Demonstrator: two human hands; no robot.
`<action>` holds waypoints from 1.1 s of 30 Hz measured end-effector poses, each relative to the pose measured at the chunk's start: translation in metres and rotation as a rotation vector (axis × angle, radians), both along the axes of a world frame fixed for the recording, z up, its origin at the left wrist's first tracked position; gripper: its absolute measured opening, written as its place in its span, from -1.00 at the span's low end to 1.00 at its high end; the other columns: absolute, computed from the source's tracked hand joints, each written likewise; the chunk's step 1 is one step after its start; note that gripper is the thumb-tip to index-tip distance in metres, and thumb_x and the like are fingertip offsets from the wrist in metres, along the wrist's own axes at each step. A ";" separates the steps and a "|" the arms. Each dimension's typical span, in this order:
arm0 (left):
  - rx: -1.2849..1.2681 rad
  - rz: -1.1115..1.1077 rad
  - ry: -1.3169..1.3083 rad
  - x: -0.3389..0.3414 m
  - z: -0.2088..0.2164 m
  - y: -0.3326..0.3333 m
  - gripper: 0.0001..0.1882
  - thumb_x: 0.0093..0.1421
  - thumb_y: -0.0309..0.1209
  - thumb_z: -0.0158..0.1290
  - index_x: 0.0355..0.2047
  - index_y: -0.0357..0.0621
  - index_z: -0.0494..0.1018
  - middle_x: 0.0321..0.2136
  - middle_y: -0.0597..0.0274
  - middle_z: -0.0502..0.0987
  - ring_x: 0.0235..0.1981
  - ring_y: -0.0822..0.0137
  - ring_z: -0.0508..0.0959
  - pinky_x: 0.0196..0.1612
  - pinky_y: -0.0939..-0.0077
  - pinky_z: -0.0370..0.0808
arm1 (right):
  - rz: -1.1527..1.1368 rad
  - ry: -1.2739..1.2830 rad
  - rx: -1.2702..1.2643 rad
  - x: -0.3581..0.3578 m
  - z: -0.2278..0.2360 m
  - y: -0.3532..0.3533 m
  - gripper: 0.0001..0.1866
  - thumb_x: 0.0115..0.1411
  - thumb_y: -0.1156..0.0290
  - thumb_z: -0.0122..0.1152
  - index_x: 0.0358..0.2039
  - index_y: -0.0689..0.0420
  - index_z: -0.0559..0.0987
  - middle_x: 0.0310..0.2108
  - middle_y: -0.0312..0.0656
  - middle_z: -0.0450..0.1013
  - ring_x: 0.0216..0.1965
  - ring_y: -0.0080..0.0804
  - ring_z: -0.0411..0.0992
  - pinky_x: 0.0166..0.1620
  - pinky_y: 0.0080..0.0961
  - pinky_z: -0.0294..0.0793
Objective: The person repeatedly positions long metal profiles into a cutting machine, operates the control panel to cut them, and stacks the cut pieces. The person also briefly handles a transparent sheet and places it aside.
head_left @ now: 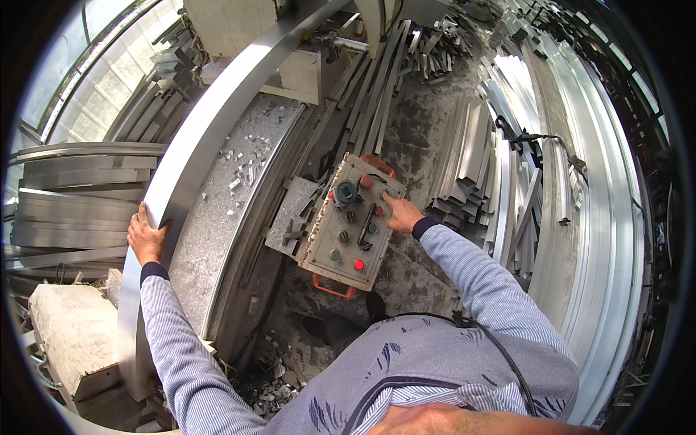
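A long silvery aluminium profile (181, 170) runs from the machine block at the far end down past my left side. My left hand (148, 235) grips its near-left edge, thumb and fingers about the metal. To the right stands a control box (341, 243) with a worn, pale panel of buttons, knobs and a lit red lamp (359, 264). My right hand (403, 214) is at its right side, index finger stretched onto a button near the top right corner. That hand holds nothing; its other fingers are partly hidden.
Small metal offcuts lie on the machine bed (210, 210) beside the profile. Stacked profiles (80, 210) stand at the left, and more profile bundles (464, 159) lie at the right. Orange handles (333, 288) stick out from the control box. Scraps (279, 377) litter the floor near my feet.
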State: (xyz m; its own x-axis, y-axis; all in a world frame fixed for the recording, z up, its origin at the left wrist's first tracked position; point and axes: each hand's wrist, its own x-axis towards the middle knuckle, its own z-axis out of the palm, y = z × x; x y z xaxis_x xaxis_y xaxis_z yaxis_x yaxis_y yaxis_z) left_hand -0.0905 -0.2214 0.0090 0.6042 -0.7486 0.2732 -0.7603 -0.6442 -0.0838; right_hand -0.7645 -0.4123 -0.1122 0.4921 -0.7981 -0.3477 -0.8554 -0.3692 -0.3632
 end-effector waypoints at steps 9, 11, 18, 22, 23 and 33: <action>0.002 0.002 0.004 0.000 0.000 0.000 0.08 0.05 0.24 0.39 0.51 0.26 0.22 0.34 0.04 0.39 0.35 -0.04 0.36 0.40 -0.04 0.26 | -0.024 -0.010 0.023 0.001 0.001 0.002 -0.01 -0.06 0.54 0.11 0.50 0.27 0.21 -0.46 0.27 0.54 -0.40 0.22 0.54 -0.26 0.05 0.53; 0.003 0.003 0.003 0.001 0.000 0.000 0.08 0.05 0.24 0.39 0.51 0.26 0.22 0.34 0.04 0.39 0.35 -0.04 0.36 0.40 -0.04 0.26 | -0.020 -0.027 0.009 0.001 0.002 0.003 -0.01 -0.06 0.54 0.11 0.51 0.27 0.21 -0.45 0.27 0.54 -0.40 0.21 0.55 -0.26 0.05 0.53; 0.002 -0.005 -0.008 0.002 -0.002 0.000 0.09 0.04 0.27 0.38 0.51 0.26 0.21 0.34 0.04 0.39 0.35 -0.05 0.36 0.40 -0.03 0.27 | -0.037 0.021 0.040 0.003 0.006 0.004 -0.01 -0.04 0.54 0.11 0.51 0.26 0.20 -0.42 0.27 0.55 -0.38 0.21 0.55 -0.25 0.03 0.54; 0.005 -0.004 -0.004 0.001 0.000 0.000 0.09 0.04 0.26 0.38 0.51 0.26 0.21 0.34 0.05 0.38 0.35 -0.04 0.36 0.41 -0.02 0.26 | -0.026 -0.008 0.013 0.003 0.005 0.004 -0.01 -0.07 0.54 0.10 0.50 0.29 0.21 -0.45 0.26 0.55 -0.40 0.21 0.55 -0.27 0.04 0.54; 0.011 0.003 0.000 0.000 0.001 0.000 0.09 0.04 0.26 0.38 0.51 0.26 0.21 0.34 0.05 0.38 0.35 -0.04 0.36 0.41 -0.02 0.26 | -0.031 -0.002 0.030 0.002 0.004 0.004 -0.01 -0.07 0.54 0.10 0.50 0.29 0.21 -0.46 0.26 0.55 -0.41 0.21 0.55 -0.28 0.04 0.54; 0.009 0.009 0.002 -0.002 0.003 0.001 0.06 0.07 0.19 0.40 0.51 0.24 0.22 0.34 0.04 0.39 0.35 -0.03 0.37 0.41 -0.02 0.27 | 0.015 0.005 -0.063 -0.002 -0.008 0.003 0.00 -0.08 0.53 0.12 0.50 0.28 0.21 -0.39 0.26 0.58 -0.34 0.20 0.58 -0.25 0.03 0.57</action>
